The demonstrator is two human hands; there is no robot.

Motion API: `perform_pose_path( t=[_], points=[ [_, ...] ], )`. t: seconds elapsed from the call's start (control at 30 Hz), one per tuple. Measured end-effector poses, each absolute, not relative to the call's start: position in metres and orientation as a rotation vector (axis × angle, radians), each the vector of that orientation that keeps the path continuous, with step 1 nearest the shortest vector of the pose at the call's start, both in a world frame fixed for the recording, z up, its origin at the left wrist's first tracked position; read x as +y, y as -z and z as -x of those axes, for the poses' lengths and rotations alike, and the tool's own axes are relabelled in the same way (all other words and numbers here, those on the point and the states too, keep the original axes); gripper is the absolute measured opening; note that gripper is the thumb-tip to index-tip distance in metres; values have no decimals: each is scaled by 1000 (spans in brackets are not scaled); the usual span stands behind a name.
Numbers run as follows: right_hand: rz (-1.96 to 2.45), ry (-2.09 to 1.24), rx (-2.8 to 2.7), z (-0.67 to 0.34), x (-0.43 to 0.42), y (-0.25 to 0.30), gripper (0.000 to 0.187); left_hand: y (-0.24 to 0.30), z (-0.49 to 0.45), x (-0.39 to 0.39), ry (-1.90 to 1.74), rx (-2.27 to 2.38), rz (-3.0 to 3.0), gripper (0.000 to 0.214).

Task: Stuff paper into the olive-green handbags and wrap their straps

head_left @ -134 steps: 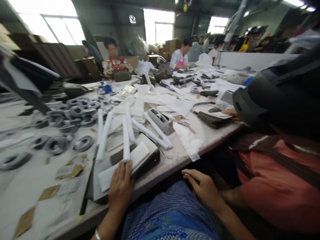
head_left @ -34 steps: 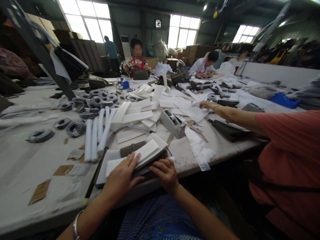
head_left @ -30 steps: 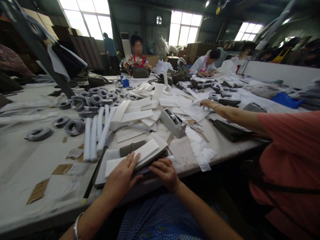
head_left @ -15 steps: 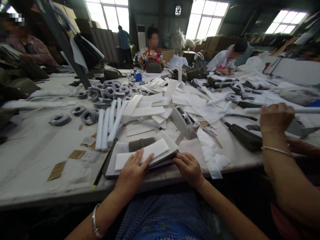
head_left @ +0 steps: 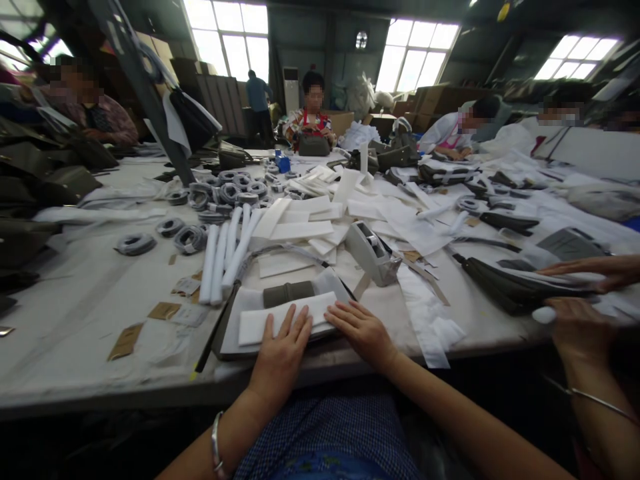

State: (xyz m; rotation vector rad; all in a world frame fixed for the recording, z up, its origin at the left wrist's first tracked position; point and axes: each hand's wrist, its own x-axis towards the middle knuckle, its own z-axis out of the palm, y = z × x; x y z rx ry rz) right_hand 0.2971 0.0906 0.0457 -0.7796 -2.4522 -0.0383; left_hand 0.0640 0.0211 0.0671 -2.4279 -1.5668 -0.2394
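Note:
In front of me lies a dark handbag with white sheet padding over it and its strap looping out behind. A white foam strip rests flat along the bag's near side. My left hand lies on that strip with its fingers spread. Stretched out flat, the fingers of my right hand touch the strip's right end. Behind the strip, a dark olive piece shows on the padding. A grey tape dispenser stands just beyond my right hand.
White foam rolls lie left of the bag, with grey coiled straps behind them. Loose foam sheets are piled ahead. At right, a co-worker's hands work at another dark bag. A slanted post rises at left.
My right hand has moved from the bag's right edge onto the foam strip, fingers now straightened. My left hand still presses the strip. The co-worker's hand with the white roll has come down.

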Motion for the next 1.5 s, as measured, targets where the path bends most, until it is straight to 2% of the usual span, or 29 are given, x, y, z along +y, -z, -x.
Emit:
perform_pose_path(
  t=[0.17, 0.37, 0.47, 0.57, 0.73, 0.8, 0.93, 1.0, 1.23, 1.4, 1.5],
  points=[
    [830, 77, -2370, -295, 82, -31, 48, -65, -83, 24, 239, -1584, 2375, 47],
    [891, 8, -2268, -293, 69, -38, 48, -44, -72, 24, 375, -1457, 2300, 54],
    [1068, -122, -1992, -297, 54, -34, 48, -39, -69, 23, 408, -1447, 2298, 55],
    [1284, -349, -1684, -301, 42, -25, 56, -39, -69, 23, 435, -1455, 2316, 55],
    [1377, -942, -1484, -302, 49, -29, 71, -41, -69, 22, 490, -1487, 2325, 56],
    [1348, -1153, -1384, -300, 55, -41, 64, -40, -69, 22, 501, -1485, 2322, 56],
    [1197, -1547, -1104, -292, 60, -64, 34, -38, -65, 22, 540, -1474, 2303, 58],
    [1125, -1650, -928, -285, 58, -71, 33, -37, -63, 22, 564, -1469, 2301, 59],
    [1010, -1703, -535, -259, 54, -77, 32, -33, -59, 21, 647, -1504, 2286, 65],
    [970, -1665, -473, -250, 52, -84, 39, -35, -60, 20, 691, -1499, 2316, 75],
    [955, -1662, -484, -246, 49, -88, 39, -33, -58, 22, 709, -1494, 2284, 75]
  ],
)
